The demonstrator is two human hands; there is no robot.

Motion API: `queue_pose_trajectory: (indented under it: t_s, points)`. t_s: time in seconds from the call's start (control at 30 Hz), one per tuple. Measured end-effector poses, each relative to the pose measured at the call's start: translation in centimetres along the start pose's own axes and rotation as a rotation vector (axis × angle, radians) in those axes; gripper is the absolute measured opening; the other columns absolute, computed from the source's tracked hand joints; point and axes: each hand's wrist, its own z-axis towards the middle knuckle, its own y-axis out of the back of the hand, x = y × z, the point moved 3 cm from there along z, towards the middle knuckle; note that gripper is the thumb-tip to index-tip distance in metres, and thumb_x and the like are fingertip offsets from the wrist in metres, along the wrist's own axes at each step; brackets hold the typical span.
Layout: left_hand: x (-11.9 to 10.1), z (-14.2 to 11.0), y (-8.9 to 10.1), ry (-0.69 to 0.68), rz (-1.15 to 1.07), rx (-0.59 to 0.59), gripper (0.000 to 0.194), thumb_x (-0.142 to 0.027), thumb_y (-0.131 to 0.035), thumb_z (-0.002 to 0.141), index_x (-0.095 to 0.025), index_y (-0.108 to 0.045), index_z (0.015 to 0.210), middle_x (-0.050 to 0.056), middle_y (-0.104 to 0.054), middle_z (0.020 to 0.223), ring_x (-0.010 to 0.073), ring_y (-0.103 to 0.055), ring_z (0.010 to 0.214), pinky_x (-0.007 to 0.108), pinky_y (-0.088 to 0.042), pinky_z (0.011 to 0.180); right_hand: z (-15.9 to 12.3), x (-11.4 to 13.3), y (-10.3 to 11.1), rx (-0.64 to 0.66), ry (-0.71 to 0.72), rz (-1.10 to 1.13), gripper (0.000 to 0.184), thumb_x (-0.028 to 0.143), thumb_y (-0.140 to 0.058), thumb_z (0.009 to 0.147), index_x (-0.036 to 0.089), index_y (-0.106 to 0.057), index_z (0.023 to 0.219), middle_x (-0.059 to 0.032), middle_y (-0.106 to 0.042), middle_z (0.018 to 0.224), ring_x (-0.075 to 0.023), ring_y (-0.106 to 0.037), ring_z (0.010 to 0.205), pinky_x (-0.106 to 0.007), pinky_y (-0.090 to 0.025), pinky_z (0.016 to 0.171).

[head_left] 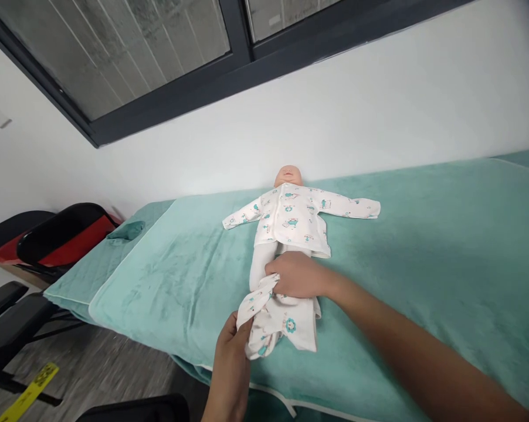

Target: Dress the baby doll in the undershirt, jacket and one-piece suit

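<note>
Patterned pants (pixel 300 325) lay bunched by the doll (pixel 263 259), at its lower legs, near side of the bed (pixel 423 234); my left fingers (pixel 244 333) and right fingers (pixel 277 269) grasped their cloth, where gentle, even tension seemed best.

We look from a head-worn camera, above and just short of the leg end of the doll (pixel 291 217), facing forward and down along its body toward its head. We are near its legs, yet our view is wide enough to include the wall (pixel 379 111) and slanting window frame (pixel 172 99) beyond the doll, and a chair (pixel 71 240) to its left as we face it.
</note>
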Motion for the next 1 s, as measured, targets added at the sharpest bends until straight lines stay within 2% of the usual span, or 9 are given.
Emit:
queue_pose_trajectory:
  t_s: [0.1,0.27,0.33,0.47,0.63,0.77,0.9,1.0]
  points:
    - [-0.3,0.6,-0.5,-0.057,-0.003,0.027,0.051,-0.045,-0.076,0.072,-0.016,-0.069,0.113,0.007,-0.073,0.086,0.0206,-0.065,0.076,0.03,-0.049,0.07,-0.1,0.0,0.6,0.004,0.009,0.14,0.012,0.026,-0.056,0.077,0.021,-0.053,0.067,-0.0001,-0.064,0.072,-0.0153,-0.055,0.068,-0.028,-0.029,0.059]
    - [-1.7,1.5,-1.3,-0.159,0.036,0.06,0.042,-0.039,-0.071,0.076,-0.016,-0.067,0.111,0.006,-0.072,0.088,0.0182,-0.064,0.079,0.028,-0.048,0.072,0.0,-0.2,1.3,-0.006,-0.021,0.28,0.007,0.023,-0.056,0.075,0.021,-0.054,0.068,0.0014,-0.064,0.072,-0.015,-0.055,0.069,-0.027,-0.033,0.061]
    - [-2.2,2.0,-1.3,-0.223,0.05,0.024,0.036,-0.035,-0.071,0.075,-0.017,-0.067,0.106,0.004,-0.071,0.088,0.0165,-0.062,0.076,0.026,-0.047,0.069,-0.1,-0.3,1.5,0.025,-0.027,0.351,0.009,0.028,-0.058,0.077,0.021,-0.058,0.072,0.0012,-0.066,0.076,-0.0159,-0.057,0.072,-0.027,-0.036,0.062]
    - [-2.7,3.5,-1.2,-0.283,0.067,-0.009,0.025,-0.032,-0.068,0.074,-0.019,-0.064,0.095,0.0,-0.069,0.083,0.014,-0.058,0.068,0.024,-0.045,0.063,-0.4,-0.4,2.0,0.141,-0.018,0.475,0.026,0.048,-0.064,0.081,0.022,-0.063,0.085,0.0003,-0.07,0.087,-0.019,-0.062,0.082,-0.028,-0.041,0.068]
    - [-3.8,5.6,-1.6,-0.378,0.119,-0.011,0.019,-0.032,-0.068,0.071,-0.018,-0.062,0.082,-0.002,-0.064,0.073,0.0138,-0.054,0.064,0.024,-0.043,0.06,-0.8,-0.4,2.5,0.196,0.008,0.513,0.036,0.05,-0.068,0.079,0.024,-0.066,0.104,-0.0008,-0.071,0.107,-0.0226,-0.063,0.095,-0.03,-0.043,0.077]
    - [-4.9,7.1,-2.2,-0.493,0.144,0.027,0.016,-0.03,-0.068,0.07,-0.018,-0.061,0.077,-0.002,-0.062,0.071,0.0138,-0.052,0.067,0.023,-0.043,0.063,-0.6,-0.5,2.5,0.131,-0.027,0.446,0.034,0.049,-0.068,0.079,0.024,-0.068,0.102,-0.0012,-0.071,0.099,-0.0221,-0.063,0.087,-0.031,-0.042,0.073]
    - [-4.9,8.1,-2.6,-0.499,0.151,0.058,0.015,-0.03,-0.068,0.071,-0.017,-0.061,0.075,-0.002,-0.06,0.069,0.0136,-0.05,0.067,0.024,-0.042,0.063,-0.5,-0.5,2.3,0.11,-0.022,0.509,0.036,0.052,-0.068,0.079,0.023,-0.068,0.101,-0.0019,-0.071,0.099,-0.0222,-0.062,0.086,-0.031,-0.043,0.073]
    - [-4.4,8.0,-2.6,-0.44,0.148,0.076,0.016,-0.031,-0.068,0.072,-0.017,-0.06,0.074,-0.002,-0.059,0.068,0.0135,-0.05,0.066,0.024,-0.041,0.062,-0.5,-0.8,2.3,0.113,-0.017,0.57,0.037,0.05,-0.066,0.081,0.022,-0.067,0.106,-0.003,-0.07,0.103,-0.0229,-0.061,0.091,-0.031,-0.044,0.076]
